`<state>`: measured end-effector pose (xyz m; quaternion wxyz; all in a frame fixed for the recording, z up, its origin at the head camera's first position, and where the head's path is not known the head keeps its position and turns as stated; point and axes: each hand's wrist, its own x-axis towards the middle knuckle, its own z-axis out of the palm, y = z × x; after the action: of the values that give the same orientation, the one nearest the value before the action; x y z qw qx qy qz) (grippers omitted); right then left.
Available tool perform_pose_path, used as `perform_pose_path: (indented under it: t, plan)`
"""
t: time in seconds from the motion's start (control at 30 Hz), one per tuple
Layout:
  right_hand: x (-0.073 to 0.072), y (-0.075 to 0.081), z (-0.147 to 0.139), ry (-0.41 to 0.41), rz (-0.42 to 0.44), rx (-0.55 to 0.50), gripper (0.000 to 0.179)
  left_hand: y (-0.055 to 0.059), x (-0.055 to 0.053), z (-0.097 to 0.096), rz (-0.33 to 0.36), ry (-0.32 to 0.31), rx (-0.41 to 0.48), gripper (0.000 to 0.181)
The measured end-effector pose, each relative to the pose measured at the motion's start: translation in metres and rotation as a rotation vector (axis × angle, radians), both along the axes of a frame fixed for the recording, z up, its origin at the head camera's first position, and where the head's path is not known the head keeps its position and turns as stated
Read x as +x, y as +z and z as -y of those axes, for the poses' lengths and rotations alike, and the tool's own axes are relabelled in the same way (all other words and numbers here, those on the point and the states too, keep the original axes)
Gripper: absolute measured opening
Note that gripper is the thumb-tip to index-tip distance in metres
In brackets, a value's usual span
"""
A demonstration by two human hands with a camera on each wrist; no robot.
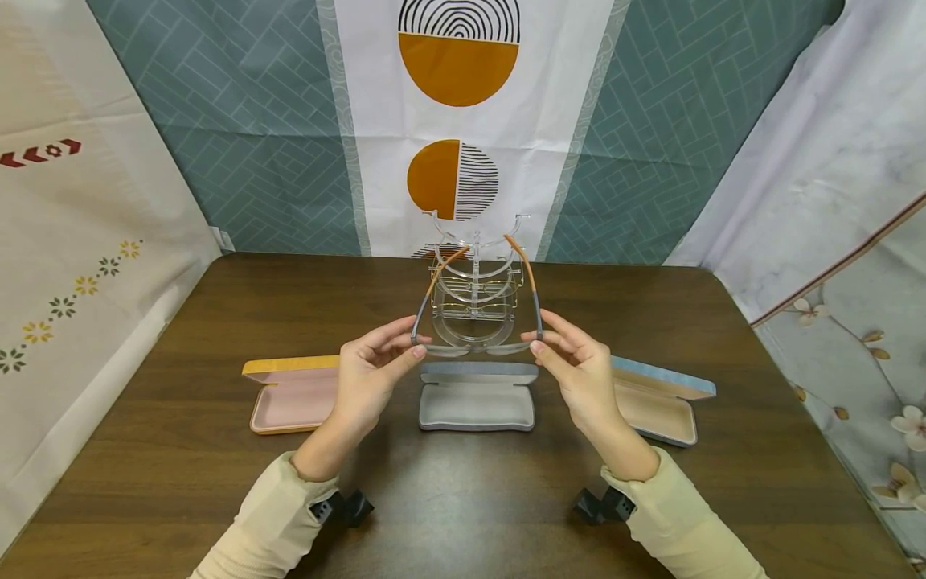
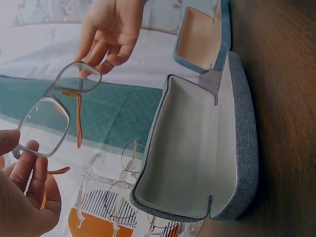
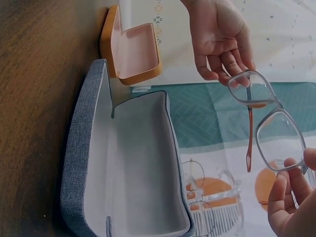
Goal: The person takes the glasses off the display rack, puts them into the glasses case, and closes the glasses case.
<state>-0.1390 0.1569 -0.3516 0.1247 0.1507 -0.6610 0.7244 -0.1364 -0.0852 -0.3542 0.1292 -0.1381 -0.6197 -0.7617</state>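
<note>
Both hands hold a pair of glasses (image 2: 48,93) with a clear grey frame and orange-tipped temples, unfolded and raised above the table. My left hand (image 1: 369,366) pinches one front corner near the hinge; my right hand (image 1: 582,366) pinches the other. The temples point away from me. Below them lies an open grey glasses case (image 1: 477,408), its pale inside showing nothing in it. A clear display stand (image 1: 475,283) rises behind the glasses, carrying thin gold-framed glasses (image 1: 463,307); how many pairs is hard to tell.
An open yellow case (image 1: 289,406) with pink lining lies at the left, partly behind my left hand. At the right is an open blue case (image 1: 661,414) with beige lining. The brown table (image 1: 463,515) ends at hanging cloths (image 1: 275,161) behind and at the sides.
</note>
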Motion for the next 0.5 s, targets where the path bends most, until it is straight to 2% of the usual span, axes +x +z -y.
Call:
perform_pose_path:
  t: [0.5]
  plan:
    - [-0.0005,-0.0002,-0.0014,-0.010,0.014,0.002,0.040,-0.0009,-0.0009,-0.0011,0.008,-0.013,0.025,0.037]
